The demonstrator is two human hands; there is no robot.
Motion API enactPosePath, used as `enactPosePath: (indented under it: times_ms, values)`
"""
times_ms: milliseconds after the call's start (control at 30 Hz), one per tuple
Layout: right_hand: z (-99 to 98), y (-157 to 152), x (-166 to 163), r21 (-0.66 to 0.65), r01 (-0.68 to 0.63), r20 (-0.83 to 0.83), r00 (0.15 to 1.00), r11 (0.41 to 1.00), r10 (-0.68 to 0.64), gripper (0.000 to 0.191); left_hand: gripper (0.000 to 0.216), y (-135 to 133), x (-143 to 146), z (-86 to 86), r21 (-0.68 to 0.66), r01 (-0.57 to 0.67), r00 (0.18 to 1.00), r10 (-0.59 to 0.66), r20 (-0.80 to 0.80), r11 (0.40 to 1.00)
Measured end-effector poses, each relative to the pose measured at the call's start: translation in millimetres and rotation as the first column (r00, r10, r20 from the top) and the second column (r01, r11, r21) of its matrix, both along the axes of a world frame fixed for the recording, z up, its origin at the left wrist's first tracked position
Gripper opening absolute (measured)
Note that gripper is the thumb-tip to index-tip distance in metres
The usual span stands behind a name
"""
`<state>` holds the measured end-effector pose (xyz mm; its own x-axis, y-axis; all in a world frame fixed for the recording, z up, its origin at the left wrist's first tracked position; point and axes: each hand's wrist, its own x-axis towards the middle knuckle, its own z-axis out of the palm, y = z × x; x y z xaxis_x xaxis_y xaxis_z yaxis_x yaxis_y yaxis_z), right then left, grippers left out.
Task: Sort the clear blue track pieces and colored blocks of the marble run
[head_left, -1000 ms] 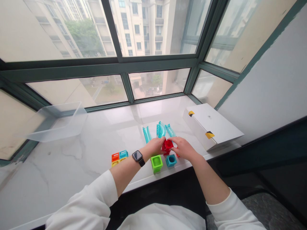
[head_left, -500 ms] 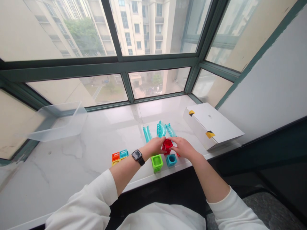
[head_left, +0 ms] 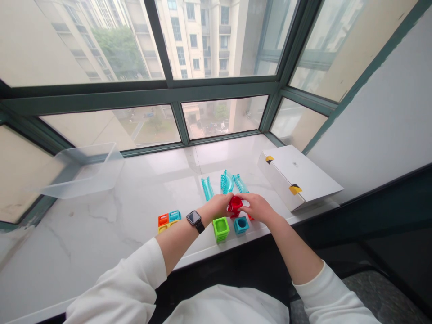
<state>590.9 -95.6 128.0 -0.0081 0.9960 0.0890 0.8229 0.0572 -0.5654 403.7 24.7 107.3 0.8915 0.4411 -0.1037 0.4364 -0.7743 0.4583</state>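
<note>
A red block [head_left: 235,204] sits just above the white marble sill [head_left: 135,202], gripped from both sides. My left hand [head_left: 218,206], with a smartwatch on its wrist, closes on the block's left side. My right hand [head_left: 258,208] pinches its right side. Right in front of the hands stand a green square block [head_left: 220,228] and a smaller blue block [head_left: 240,224] with a round hole. Behind the hands lie three teal track pieces [head_left: 224,182], one of them curved.
A flat group of orange, blue and yellow blocks [head_left: 168,220] lies left of my wrist. A clear plastic bin [head_left: 84,171] stands at the far left by the window. A white cardboard box [head_left: 297,177] lies at the right end of the sill.
Hardly anything has changed: both hands stay on the red block at the same spot, and the view has shifted very slightly.
</note>
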Motion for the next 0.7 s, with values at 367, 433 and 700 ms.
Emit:
enactPosePath:
  times_ms: [367, 433, 700]
  values:
    - [-3.9, -0.1, 1.1, 0.008, -0.012, 0.038, 0.999, 1.0, 0.011, 0.046, 0.043, -0.2, -0.3, -0.1, -0.007, 0.002, 0.999, -0.002, 0.032, 1.0]
    - [-4.5, 0.2, 1.6, 0.009, -0.015, 0.042, 0.999, 1.0, 0.015, 0.044, 0.042, -0.1, -0.8, -0.3, -0.007, -0.001, 0.999, 0.001, 0.041, 1.0]
    - [-11.4, 3.9, 8.3, 0.002, -0.059, 0.03, 0.998, 0.998, 0.059, 0.057, 0.041, 1.1, -2.2, -5.9, -0.014, 0.011, 0.995, -0.009, 0.097, 1.0]
